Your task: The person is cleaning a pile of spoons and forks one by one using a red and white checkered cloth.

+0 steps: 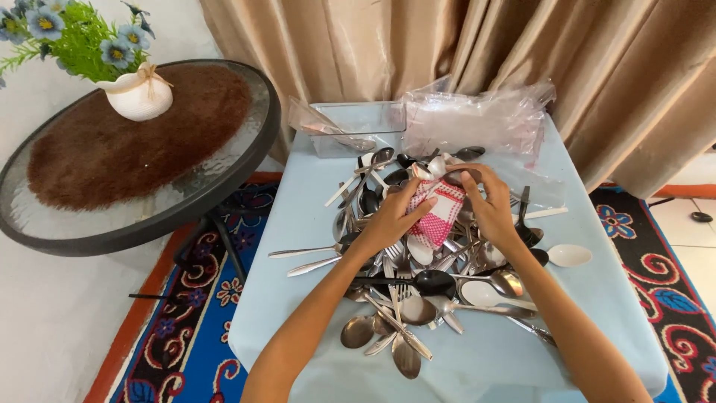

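Two bare forearms reach up from the bottom of the frame over a heap of spoons and forks [418,298] piled on a desk [298,224] draped in pale blue cloth. Left hand [391,216] grips a red-and-white checked cloth [440,213], its fingers closed around the fabric, while right hand [488,205] pinches a metal spoon [440,166] against the cloth's upper edge, just above the pile. By the look of it, the spoon is being wiped, one piece out of many; finishing the wipe would call for the cloth to be drawn along the bowl while the right fingers hold firm. Behind the pile sit a clear plastic box [350,123] and crumpled plastic bags [477,116]. To the left stands a round glass table [224,179] bearing a brown mat [134,142] and a white vase of blue flowers [138,93].
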